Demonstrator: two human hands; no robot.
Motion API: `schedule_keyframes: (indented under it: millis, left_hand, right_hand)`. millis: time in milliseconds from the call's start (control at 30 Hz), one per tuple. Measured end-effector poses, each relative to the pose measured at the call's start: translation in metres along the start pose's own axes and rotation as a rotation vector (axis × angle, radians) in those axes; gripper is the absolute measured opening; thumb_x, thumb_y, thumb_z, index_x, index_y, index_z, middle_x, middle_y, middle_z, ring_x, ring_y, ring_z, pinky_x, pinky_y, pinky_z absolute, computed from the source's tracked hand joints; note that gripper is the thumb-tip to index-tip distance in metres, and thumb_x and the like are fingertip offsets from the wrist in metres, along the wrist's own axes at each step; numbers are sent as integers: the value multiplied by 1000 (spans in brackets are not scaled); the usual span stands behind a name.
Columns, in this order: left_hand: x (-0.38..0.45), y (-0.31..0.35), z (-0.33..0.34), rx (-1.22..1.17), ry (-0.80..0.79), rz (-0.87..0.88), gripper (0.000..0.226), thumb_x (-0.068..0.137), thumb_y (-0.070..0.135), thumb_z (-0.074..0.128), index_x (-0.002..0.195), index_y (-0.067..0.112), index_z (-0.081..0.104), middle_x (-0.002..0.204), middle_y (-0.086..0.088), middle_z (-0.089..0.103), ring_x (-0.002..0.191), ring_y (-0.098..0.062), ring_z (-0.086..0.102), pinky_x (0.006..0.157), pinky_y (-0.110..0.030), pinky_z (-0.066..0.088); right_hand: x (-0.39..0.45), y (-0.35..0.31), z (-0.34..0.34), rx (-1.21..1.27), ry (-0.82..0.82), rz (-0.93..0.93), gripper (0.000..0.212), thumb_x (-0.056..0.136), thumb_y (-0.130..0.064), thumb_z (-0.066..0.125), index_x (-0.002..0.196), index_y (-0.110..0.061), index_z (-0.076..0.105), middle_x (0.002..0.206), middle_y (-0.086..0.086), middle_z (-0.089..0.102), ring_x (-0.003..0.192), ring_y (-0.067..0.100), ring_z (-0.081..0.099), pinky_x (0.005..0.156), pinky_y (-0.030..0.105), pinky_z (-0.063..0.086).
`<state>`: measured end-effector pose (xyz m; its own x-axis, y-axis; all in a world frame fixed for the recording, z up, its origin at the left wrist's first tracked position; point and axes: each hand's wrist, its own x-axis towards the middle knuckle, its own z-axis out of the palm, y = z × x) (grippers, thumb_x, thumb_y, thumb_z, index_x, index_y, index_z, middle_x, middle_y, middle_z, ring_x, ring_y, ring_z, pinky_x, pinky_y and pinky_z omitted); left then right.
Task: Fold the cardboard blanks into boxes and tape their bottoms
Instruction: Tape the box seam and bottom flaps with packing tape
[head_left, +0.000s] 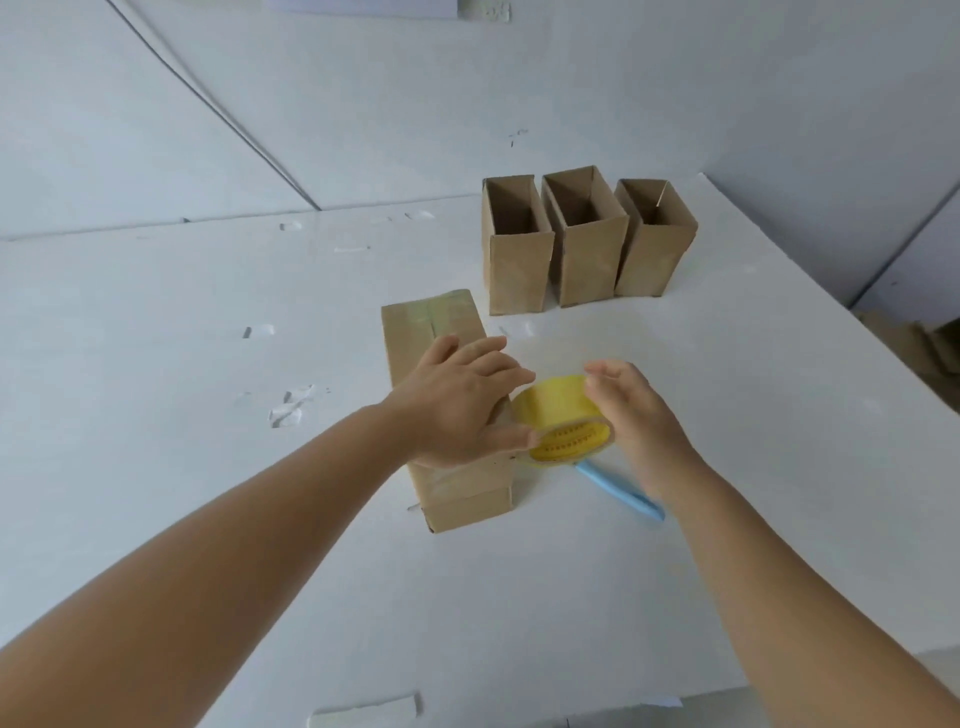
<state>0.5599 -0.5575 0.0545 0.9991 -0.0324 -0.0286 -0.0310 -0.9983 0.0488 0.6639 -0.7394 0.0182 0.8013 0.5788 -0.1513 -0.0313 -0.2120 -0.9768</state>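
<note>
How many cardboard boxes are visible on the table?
4. Three open boxes stand in a row at the far side; one box lies nearer under the left hand. None seems hidden.

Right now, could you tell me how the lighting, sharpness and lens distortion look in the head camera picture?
Head view: soft, even light with faint shadows under the three upright boxes; no strong glare; wide-angle bending splays the forearms and tilts the table edges; the left hand, right hand and yellow tape roll look slightly soft.
</note>
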Motion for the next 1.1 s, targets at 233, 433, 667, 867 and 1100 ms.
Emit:
schedule_keyframes:
  millis: [233, 433, 667, 867, 1100]
  left_hand:
    - [0, -1, 3, 8, -13, -3, 86, 76, 74, 2, 144, 32, 34, 137, 14, 43, 145, -13, 11, 115, -39, 8]
    - [0, -3, 6, 11, -34, -19, 85, 78, 71, 1, 148, 31, 28, 134, 13, 44, 145, -13, 12, 114, -38, 5]
    - [18, -2, -26, 14, -260, -24, 84, 80, 73, -6, 146, 35, 30, 130, 13, 46, 140, -14, 18, 113, -36, 6]
    - [78, 19, -43, -154, -558, -7, 51, 92, 46, 53, 140, 35, 41, 107, 15, 57, 105, -9, 51, 93, -28, 37]
    - [98, 17, -24, -521, -659, -51, 12, 80, 31, 70, 92, 33, 67, 84, 5, 75, 78, -7, 71, 76, -25, 52]
  right_hand:
    - [9, 8, 16, 385, 17, 30, 21, 74, -42, 64, 86, -24, 64, 80, -4, 61, 74, 12, 57, 60, 28, 47]
    - [17, 13, -5, -381, 111, 39, 13, 76, -42, 72, 83, -36, 62, 100, -6, 54, 91, 11, 55, 78, 25, 43]
    - [19, 6, -14, -477, 128, -12, 17, 75, -43, 72, 87, -39, 60, 104, -4, 47, 98, 15, 49, 76, 24, 37]
    - [17, 1, -17, -556, 109, -74, 20, 74, -47, 71, 89, -39, 60, 100, -4, 46, 102, 18, 48, 83, 30, 42]
    - [18, -7, -19, -595, 147, -143, 36, 73, -47, 71, 102, -32, 56, 103, -6, 48, 102, 15, 47, 81, 28, 42]
